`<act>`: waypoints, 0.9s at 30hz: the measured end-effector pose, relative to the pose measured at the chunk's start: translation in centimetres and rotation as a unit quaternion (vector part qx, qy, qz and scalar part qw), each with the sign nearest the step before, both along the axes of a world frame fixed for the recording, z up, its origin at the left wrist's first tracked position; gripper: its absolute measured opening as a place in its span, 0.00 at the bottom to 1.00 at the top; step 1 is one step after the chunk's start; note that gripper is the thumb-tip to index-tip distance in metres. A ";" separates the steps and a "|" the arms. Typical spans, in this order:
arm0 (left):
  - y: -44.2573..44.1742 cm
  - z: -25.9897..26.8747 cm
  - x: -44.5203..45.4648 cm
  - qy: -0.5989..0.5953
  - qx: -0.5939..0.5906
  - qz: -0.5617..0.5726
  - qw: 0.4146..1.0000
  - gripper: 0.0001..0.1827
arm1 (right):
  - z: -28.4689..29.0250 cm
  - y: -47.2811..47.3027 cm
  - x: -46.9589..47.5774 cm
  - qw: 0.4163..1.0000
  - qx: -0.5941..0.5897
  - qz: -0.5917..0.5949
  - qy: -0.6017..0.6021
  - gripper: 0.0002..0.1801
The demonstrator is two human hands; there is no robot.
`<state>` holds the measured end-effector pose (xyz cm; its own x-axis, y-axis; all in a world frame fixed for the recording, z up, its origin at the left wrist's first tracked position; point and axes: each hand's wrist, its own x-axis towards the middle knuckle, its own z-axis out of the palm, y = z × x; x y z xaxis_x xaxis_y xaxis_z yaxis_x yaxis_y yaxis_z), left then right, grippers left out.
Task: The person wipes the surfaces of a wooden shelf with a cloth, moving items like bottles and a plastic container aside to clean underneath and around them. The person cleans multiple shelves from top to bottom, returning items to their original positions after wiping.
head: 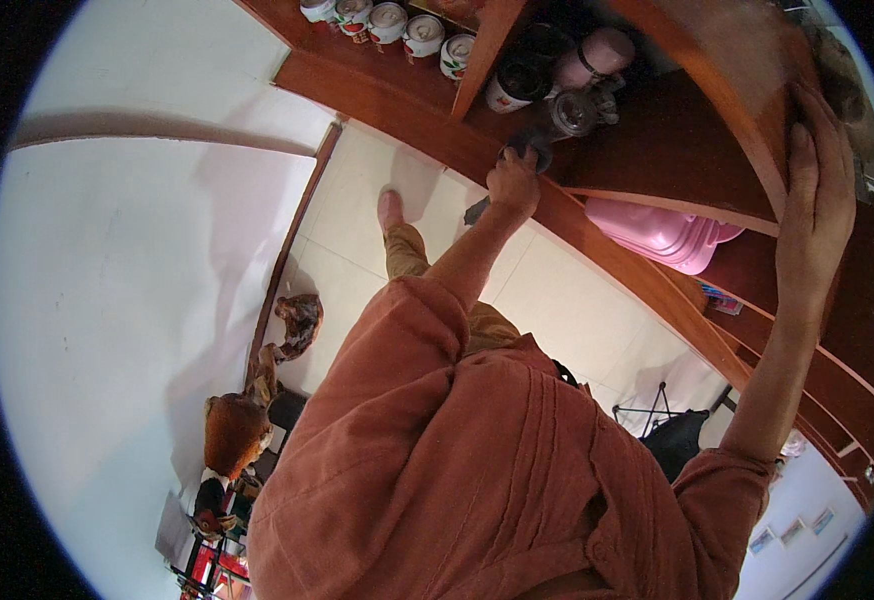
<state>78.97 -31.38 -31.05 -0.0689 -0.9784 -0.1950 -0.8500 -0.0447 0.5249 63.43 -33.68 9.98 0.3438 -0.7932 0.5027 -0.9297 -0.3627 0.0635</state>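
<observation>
My left hand [513,184] is closed around a dark grey, crumpled thing, probably a cloth [538,150], at the front edge of a reddish-brown wooden shelf [632,154]. A grey end shows below the wrist. Just beyond it stand a clear glass jar [573,112], a dark cup with a white lower part [512,88] and a pink bottle [603,54]. My right hand [816,187], at the right, lies with extended fingers against the edge of an upper wooden board [763,142] and holds nothing visible.
Several drink cans [423,35] line the shelf beyond a wooden divider [486,56]. A pink plastic container [654,229] sits in a lower compartment. A white wall [144,262] and carved figures [238,431] are at the left; a black folding stand [669,431] is on the floor at the right.
</observation>
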 end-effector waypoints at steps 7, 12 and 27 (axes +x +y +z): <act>6.6 -1.0 -1.6 -0.007 -0.033 -0.108 0.994 0.29 | -0.3 -0.1 -0.6 1.000 0.010 -0.013 -0.015 0.19; 5.3 -2.5 7.7 -0.095 -0.058 -0.262 0.959 0.30 | -0.7 -0.3 -1.7 0.998 0.034 -0.042 -0.025 0.24; 1.6 -1.9 12.1 0.025 0.036 0.120 0.992 0.27 | -1.0 -0.5 -2.2 0.998 0.006 -0.060 0.021 0.25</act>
<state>91.02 -29.82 -32.97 0.1526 -0.9517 -0.2666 -0.7838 -0.2808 0.5539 61.19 -34.19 8.97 0.2667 -0.8359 0.4797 -0.9631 -0.2504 0.0991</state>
